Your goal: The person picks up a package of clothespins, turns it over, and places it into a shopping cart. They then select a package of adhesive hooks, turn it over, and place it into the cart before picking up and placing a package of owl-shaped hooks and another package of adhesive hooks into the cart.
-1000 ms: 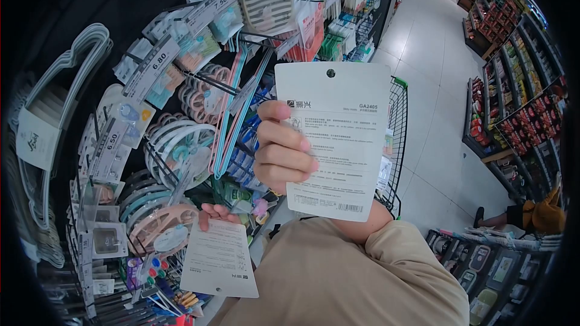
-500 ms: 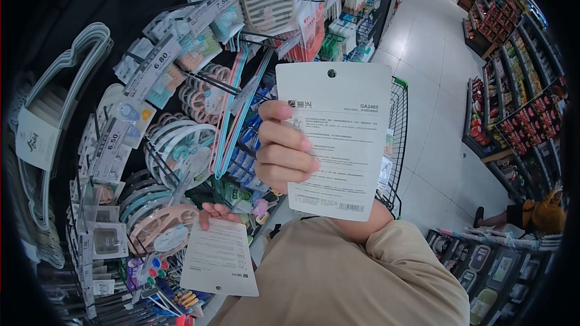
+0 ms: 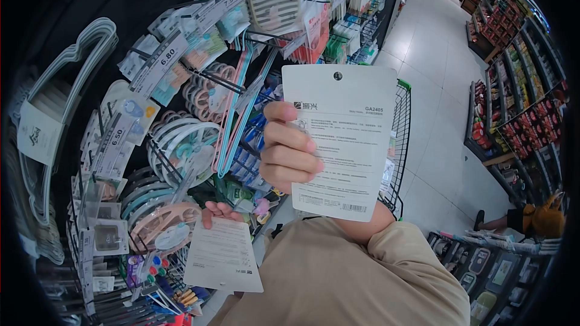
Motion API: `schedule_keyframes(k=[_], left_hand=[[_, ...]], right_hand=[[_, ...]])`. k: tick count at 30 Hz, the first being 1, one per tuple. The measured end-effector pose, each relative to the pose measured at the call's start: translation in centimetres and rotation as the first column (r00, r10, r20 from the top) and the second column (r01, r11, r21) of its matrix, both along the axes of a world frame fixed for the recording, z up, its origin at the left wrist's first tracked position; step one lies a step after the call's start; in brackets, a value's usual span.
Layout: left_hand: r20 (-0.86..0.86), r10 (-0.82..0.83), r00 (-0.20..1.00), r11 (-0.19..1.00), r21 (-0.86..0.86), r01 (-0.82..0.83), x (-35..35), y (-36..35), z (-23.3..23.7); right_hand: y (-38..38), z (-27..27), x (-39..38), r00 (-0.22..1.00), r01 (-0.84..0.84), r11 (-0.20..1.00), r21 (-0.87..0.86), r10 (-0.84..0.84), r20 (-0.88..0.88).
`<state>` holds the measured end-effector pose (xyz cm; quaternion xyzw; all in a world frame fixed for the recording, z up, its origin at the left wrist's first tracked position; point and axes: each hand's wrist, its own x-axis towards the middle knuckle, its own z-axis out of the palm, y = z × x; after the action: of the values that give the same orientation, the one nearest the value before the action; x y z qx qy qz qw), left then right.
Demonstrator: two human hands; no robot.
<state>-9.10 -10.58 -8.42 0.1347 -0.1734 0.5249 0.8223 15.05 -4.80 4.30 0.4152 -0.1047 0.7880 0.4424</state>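
The head view shows a shopper's right hand (image 3: 291, 148) gripping a white rectangular card with rounded corners (image 3: 347, 133), its fingers curled around the left edge and pressed onto the printed face; the thumb is hidden. The flat, smooth card stands nearly upright, punched with a round hole near the top, marked "GA2405" and carrying a barcode near its bottom edge.

Lower and to the left, the left hand (image 3: 219, 212) holds a second white printed card (image 3: 222, 256) at its upper edge, one digit over the face and the others loosely bent, the print upside down and the hole at the bottom. The two cards are apart, in front of a tan cloth shirt (image 3: 338, 271).

At left, glossy white looped hangers (image 3: 90, 63), slim pink and blue plastic strips (image 3: 234, 115), white ring-shaped plastic goods (image 3: 175, 157) and a curved pink plastic piece (image 3: 166, 224) crowd a dark display with white price labels (image 3: 162, 63). A green-rimmed black wire cart (image 3: 400, 145) stands at right on pale, shiny floor tiles (image 3: 432, 48). Packed store shelves (image 3: 513, 108) line the far right, with a person's yellow bag (image 3: 548, 216) nearer.
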Motion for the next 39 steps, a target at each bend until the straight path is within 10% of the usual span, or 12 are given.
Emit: schedule_keyframes(k=[39], left_hand=[[-0.120, 0.019, 0.993, 0.979, 0.203, 0.006, 0.7, 1.8, 0.5]], right_hand=[[-0.3, 0.0, -0.1, 0.999, 0.005, 1.000, -0.014, -0.005, 0.036]])
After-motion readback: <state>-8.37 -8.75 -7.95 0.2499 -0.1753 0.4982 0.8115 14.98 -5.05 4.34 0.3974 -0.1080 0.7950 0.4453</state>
